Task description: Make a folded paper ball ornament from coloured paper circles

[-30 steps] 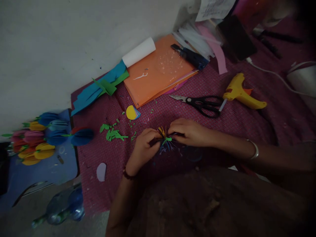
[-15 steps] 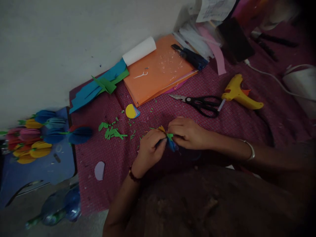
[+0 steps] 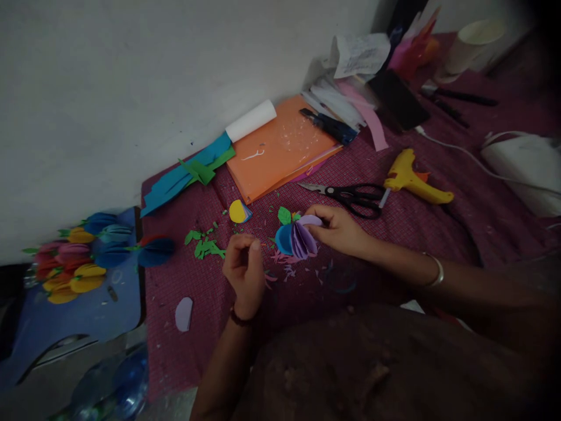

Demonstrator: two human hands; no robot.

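Note:
A paper ball (image 3: 300,241) of purple and blue folded discs, topped with a green leaf (image 3: 284,216), is pinched at its purple right side by my right hand (image 3: 340,231). My left hand (image 3: 245,270) is apart from it to the left, fingers loosely curled, with nothing visible in them. Pink and purple paper scraps (image 3: 289,270) lie below the ball. Green paper clippings (image 3: 205,244) are left of my left hand. A stack of paper discs with a yellow top (image 3: 238,211) lies behind it. Nearer the front is a lilac folded disc (image 3: 183,314).
Black-handled scissors (image 3: 350,194) and a yellow glue gun (image 3: 414,178) lie behind my right hand. Farther back are orange paper sheets (image 3: 280,153), a cutter (image 3: 331,126) and blue paper strips (image 3: 188,174). Finished paper balls (image 3: 83,257) cover part of a blue board (image 3: 118,304).
My left hand has come off the paper ball and moved left. My right hand keeps hold of the ball, which now shows its purple and blue folds. The view has shifted slightly.

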